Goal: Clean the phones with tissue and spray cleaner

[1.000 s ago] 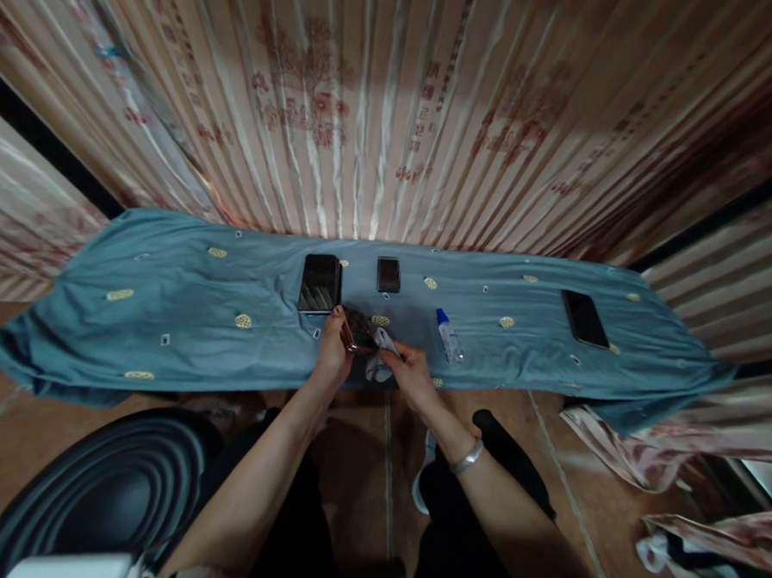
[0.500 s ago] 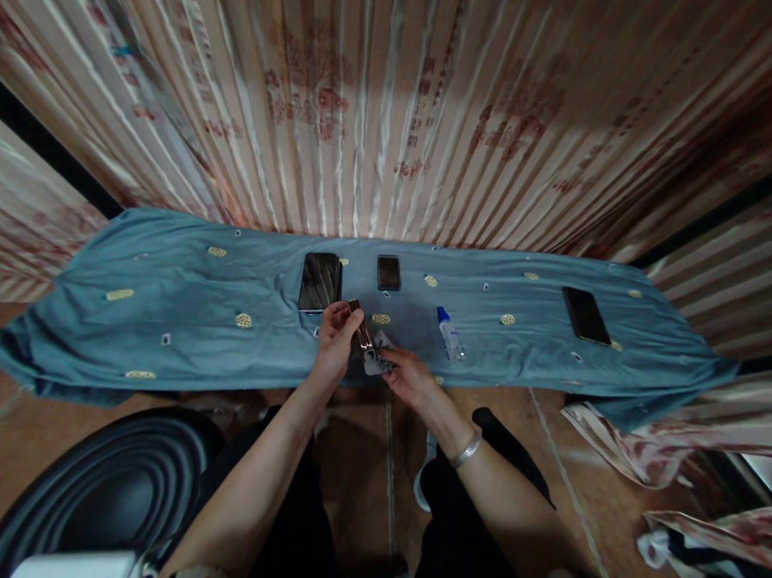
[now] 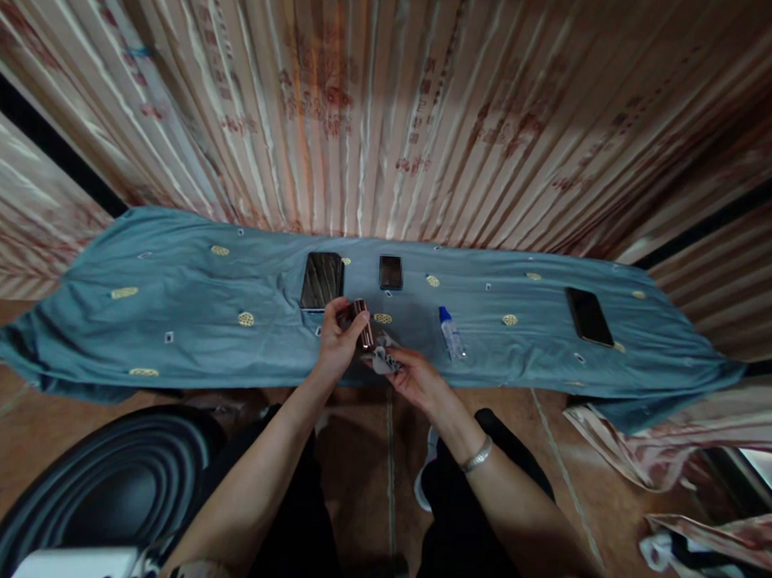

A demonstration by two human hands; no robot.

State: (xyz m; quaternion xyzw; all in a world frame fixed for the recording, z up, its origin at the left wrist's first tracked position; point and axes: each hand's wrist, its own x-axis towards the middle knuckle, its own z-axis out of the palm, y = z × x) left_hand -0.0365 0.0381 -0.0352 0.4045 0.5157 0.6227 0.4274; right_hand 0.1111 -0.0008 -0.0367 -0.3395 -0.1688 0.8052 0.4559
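Observation:
My left hand is closed around a shiny, copper-coloured lipstick tube, held tilted between thumb and fingers. In my right hand is a crumpled grey cloth with dark marks, pinched in the fingers. The cloth meets the tube's lower end, just above the near edge of the covered table. Beyond my left hand lies a dark, glossy flat case. Farther back is a small square black compact. A clear bottle with a blue cap lies to the right of my hands.
A teal patterned cloth covers the long table. At the right lies a black phone. Pleated curtains hang behind the table. Stacked black basins and a white box stand at the lower left.
The tube has turned slightly more upright in my left hand. My right hand and the cloth have shifted a little to the right along its lower end.

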